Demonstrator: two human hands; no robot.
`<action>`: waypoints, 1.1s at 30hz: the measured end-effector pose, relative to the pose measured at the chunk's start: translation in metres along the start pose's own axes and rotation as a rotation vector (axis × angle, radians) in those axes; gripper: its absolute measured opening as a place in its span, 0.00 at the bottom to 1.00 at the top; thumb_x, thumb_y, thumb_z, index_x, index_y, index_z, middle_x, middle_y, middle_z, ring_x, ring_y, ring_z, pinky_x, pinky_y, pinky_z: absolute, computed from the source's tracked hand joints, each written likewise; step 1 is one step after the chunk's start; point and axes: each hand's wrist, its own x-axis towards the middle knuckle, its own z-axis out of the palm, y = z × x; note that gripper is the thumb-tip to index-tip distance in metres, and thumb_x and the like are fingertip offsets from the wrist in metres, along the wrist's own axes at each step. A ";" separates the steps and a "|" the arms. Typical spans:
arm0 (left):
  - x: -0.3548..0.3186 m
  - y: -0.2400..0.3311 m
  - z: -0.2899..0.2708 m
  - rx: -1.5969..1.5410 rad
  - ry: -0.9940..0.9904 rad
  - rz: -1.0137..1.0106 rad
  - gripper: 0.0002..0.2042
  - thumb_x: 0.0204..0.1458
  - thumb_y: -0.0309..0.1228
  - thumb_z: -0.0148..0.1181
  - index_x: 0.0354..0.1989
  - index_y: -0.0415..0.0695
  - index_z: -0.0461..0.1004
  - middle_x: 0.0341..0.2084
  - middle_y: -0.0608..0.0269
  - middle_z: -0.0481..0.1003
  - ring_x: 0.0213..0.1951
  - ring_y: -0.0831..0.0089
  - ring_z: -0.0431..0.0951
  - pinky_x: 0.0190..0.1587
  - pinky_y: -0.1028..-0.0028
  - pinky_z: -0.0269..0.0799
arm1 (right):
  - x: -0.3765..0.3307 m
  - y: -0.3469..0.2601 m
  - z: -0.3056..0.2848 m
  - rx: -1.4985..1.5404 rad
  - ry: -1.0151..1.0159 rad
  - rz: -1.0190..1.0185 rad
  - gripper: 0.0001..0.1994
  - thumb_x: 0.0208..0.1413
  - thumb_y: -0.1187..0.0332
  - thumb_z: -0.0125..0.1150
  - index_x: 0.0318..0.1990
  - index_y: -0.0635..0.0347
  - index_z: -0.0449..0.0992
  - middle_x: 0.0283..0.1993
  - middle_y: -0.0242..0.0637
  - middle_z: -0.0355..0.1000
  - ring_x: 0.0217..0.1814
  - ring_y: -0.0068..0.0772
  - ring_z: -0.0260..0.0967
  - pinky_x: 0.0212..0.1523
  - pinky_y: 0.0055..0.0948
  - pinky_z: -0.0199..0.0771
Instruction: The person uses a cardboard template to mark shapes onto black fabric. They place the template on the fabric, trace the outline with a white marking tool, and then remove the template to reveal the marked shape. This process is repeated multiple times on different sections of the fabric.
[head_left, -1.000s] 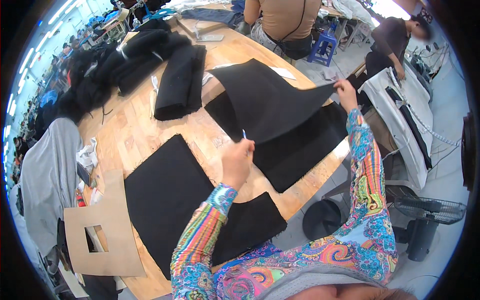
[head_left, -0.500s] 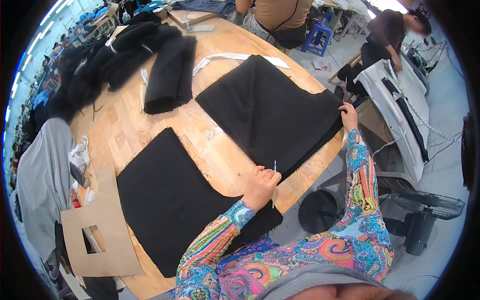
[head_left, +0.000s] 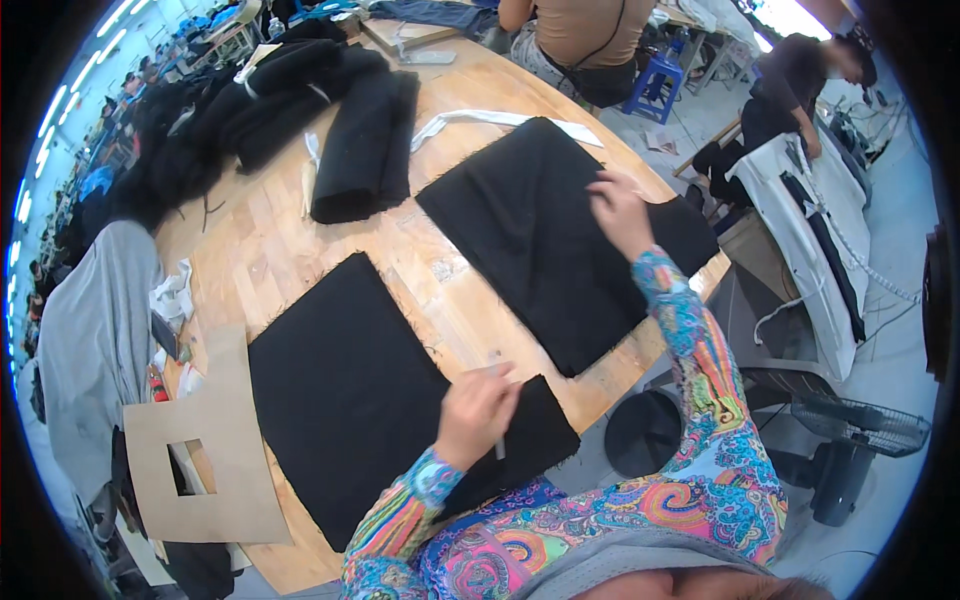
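Note:
Two dark, fray-edged pieces of black cloth lie on the wooden table: the near cloth piece (head_left: 340, 390) at left and the far cloth piece (head_left: 530, 230) to its right. My left hand (head_left: 478, 412), slightly blurred, is over the right part of the near piece. Closed in its fingers is a thin white pen-like stick (head_left: 501, 449), its lower end showing below the hand. Above the far piece is my right hand (head_left: 622, 212), fingers bent and a little apart, no object visible in them. Whether its fingertips touch the cloth I cannot tell.
Beside the near piece lies a tan cardboard pattern (head_left: 220, 510) with a cut-out. Black fabric rolls (head_left: 362, 150) and a white strip (head_left: 470, 118) lie farther back. A black fan (head_left: 845, 450) stands at right. Two other people sit or work beyond the table (head_left: 440, 270).
My right hand has let go of the far piece's right edge and moved left over it. My left hand, with the stick, has moved left and nearer me, away from that piece.

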 end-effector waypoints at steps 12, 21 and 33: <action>-0.178 0.003 -0.204 0.355 0.792 -0.822 0.06 0.57 0.25 0.55 0.29 0.38 0.67 0.32 0.59 0.72 0.35 0.76 0.71 0.39 0.77 0.69 | 0.040 -0.121 0.181 -0.293 -0.398 0.269 0.09 0.46 0.64 0.60 0.30 0.59 0.78 0.37 0.40 0.71 0.47 0.45 0.68 0.45 0.42 0.70; -0.223 0.004 -0.209 0.404 0.902 -0.949 0.08 0.58 0.29 0.54 0.30 0.40 0.65 0.26 0.65 0.66 0.31 0.77 0.68 0.33 0.79 0.67 | 0.036 -0.127 0.189 -0.153 -0.201 0.166 0.06 0.47 0.68 0.57 0.26 0.60 0.76 0.37 0.42 0.69 0.43 0.46 0.68 0.42 0.40 0.72; -0.219 0.007 -0.217 0.387 0.934 -1.132 0.10 0.54 0.31 0.61 0.32 0.35 0.73 0.28 0.56 0.74 0.32 0.68 0.72 0.38 0.72 0.69 | 0.052 -0.112 0.190 -0.305 -0.411 0.526 0.07 0.49 0.70 0.56 0.32 0.62 0.79 0.38 0.45 0.74 0.45 0.46 0.72 0.43 0.39 0.75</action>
